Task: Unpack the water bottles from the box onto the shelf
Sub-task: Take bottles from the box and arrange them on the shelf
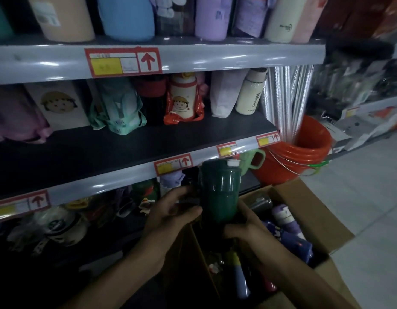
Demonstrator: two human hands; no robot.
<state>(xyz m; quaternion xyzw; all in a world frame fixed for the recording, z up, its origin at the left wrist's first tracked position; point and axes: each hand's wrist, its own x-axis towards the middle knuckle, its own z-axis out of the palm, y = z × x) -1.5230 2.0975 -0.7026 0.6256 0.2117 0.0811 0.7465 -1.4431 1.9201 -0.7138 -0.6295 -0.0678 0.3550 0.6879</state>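
A dark green water bottle (219, 190) with a white cap stands upright between my hands, above the open cardboard box (309, 210). My left hand (173, 212) grips its lower left side and my right hand (244, 228) holds its base from the right. Inside the box lie several more bottles, among them a purple one (286, 221) and a blue one (241, 279). The bottle's cap reaches the front edge of the middle shelf (130, 177), whose dark board has bare room in front of the bottles standing at its back.
The upper shelf (193, 61) carries large pastel bottles. On the middle shelf stand a cartoon bottle in red packaging (184, 101) and a cream bottle (251, 94). An orange bucket (297, 155) with clear rolls stands right of the shelving. A tiled floor lies to the right.
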